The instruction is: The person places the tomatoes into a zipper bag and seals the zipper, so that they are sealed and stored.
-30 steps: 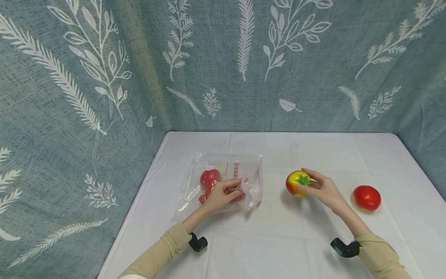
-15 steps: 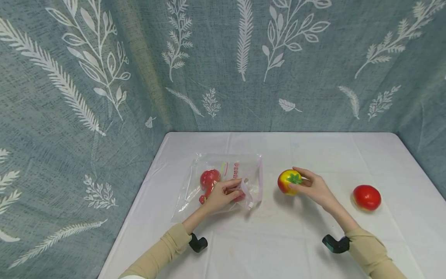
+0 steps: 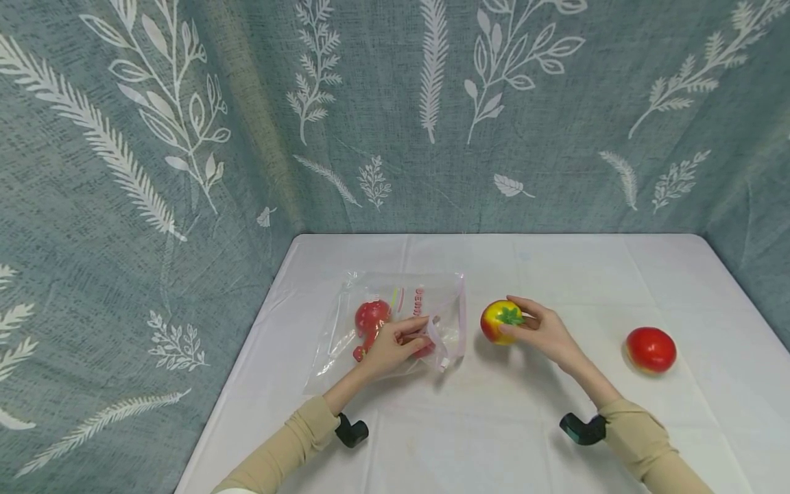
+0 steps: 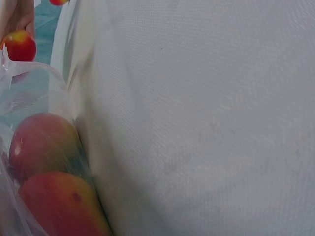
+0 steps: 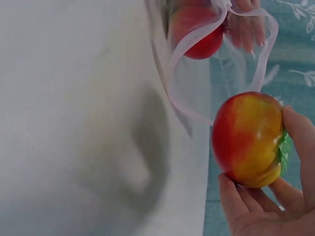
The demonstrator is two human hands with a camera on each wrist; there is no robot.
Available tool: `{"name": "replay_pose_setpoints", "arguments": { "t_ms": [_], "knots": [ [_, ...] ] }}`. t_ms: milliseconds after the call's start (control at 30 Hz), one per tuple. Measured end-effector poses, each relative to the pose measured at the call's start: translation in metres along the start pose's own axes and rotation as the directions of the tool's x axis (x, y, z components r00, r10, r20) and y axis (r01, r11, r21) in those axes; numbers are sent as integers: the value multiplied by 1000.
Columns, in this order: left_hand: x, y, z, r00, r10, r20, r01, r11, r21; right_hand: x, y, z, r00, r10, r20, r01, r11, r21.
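Observation:
A clear zip bag (image 3: 336,353) lies on the table with several red fruits (image 3: 372,315) in it. My left hand (image 3: 390,348) pinches the upper edge of its mouth and lifts it. The right wrist view shows the pink-edged mouth (image 5: 171,81) gaping, one red fruit (image 5: 199,37) just inside. My right hand (image 3: 547,336) grips a red-and-yellow fruit with a green leafy top (image 3: 494,322), held above the table just right of the mouth. Thumb and fingers sit around its leafy side. The left wrist view shows two bagged fruits (image 4: 47,145) close up.
Another red fruit (image 3: 651,350) rests on the white-covered table (image 3: 457,439) at the right. A blue-green curtain with white leaf prints (image 3: 395,171) hangs behind and to the left. Each wrist carries a black camera mount (image 3: 352,432).
My right hand has moved left with the red-and-yellow fruit, closer to the bag's mouth. The left hand and the bag have stayed in place.

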State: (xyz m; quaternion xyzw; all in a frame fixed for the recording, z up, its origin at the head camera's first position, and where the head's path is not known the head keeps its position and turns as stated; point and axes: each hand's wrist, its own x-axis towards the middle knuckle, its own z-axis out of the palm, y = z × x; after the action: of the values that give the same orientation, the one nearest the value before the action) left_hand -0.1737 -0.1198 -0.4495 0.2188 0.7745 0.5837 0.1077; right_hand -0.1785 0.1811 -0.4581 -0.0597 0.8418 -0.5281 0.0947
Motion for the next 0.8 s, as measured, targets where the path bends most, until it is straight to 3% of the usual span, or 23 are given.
{"name": "replay_pose_setpoints", "arguments": {
  "t_ms": [467, 800],
  "knots": [
    [1, -5, 1, 1000, 12, -7, -12, 1000, -3, 5, 0, 9, 1000, -21, 11, 20, 999, 49],
    [0, 0, 0, 1000, 15, 4, -15, 1000, -3, 9, 0, 17, 999, -33, 17, 32, 998, 54]
  ]
}}
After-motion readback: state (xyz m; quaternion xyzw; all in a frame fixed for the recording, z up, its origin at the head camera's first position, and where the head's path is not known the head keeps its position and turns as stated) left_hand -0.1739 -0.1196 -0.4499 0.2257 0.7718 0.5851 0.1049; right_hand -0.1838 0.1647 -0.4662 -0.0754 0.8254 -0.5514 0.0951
